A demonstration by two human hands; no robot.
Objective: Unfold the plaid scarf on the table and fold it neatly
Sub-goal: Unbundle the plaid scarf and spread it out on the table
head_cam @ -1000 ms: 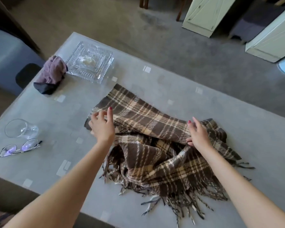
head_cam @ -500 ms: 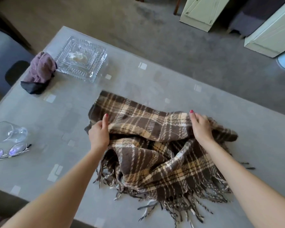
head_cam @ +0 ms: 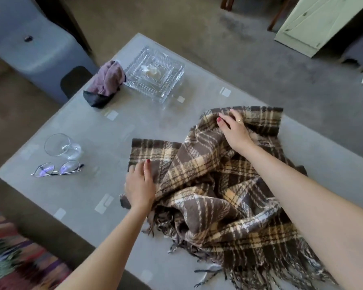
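Bare table (head_cam: 208, 97) runs open between the scarf (head_cam: 218, 185) and the far-left items. Obstacles along the left side: glass dish (head_cam: 154, 75) near the far edge, purple cloth (head_cam: 106, 84) touching its left side, wine glass (head_cam: 61, 146) lying on its side, spectacles (head_cam: 57, 168) just nearer than it. Clear strip between spectacles and scarf. Near edge partly covered by scarf fringe. Table right of scarf bare.
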